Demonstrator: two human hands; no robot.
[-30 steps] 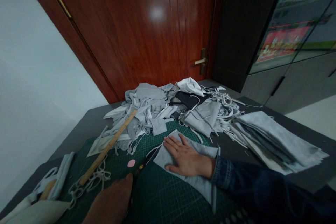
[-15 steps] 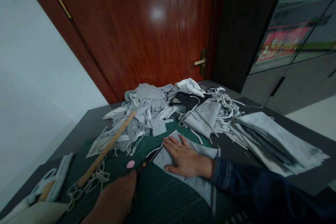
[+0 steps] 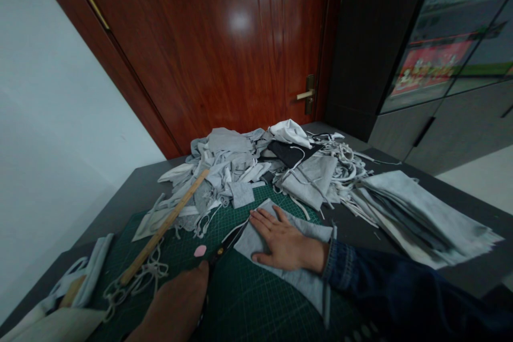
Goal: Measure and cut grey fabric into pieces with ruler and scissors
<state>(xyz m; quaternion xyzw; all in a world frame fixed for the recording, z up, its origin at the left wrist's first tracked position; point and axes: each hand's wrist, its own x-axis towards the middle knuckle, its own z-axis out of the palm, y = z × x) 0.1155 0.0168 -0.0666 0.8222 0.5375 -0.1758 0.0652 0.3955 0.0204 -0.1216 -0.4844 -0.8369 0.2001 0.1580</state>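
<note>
My right hand (image 3: 285,243) lies flat and open, fingers spread, on a grey fabric piece (image 3: 305,279) that rests on the green cutting mat (image 3: 248,299). My left hand (image 3: 172,304) is close to the camera at the bottom. It is closed around the handles of dark scissors (image 3: 225,247). The blades point up and right along the left edge of the grey piece, beside my right fingertips. A small pink chalk (image 3: 200,250) lies on the mat just left of the scissors.
A wooden ruler (image 3: 168,224) lies slanted across the mat's left side, above a tangle of cords (image 3: 136,278). A heap of grey and white fabric scraps (image 3: 240,165) fills the table's far side. Stacked grey pieces (image 3: 420,214) lie at right. A red-brown door (image 3: 224,48) stands behind.
My left hand has pushed the scissors slightly forward along the edge of the fabric. My right hand has stayed flat on the grey piece.
</note>
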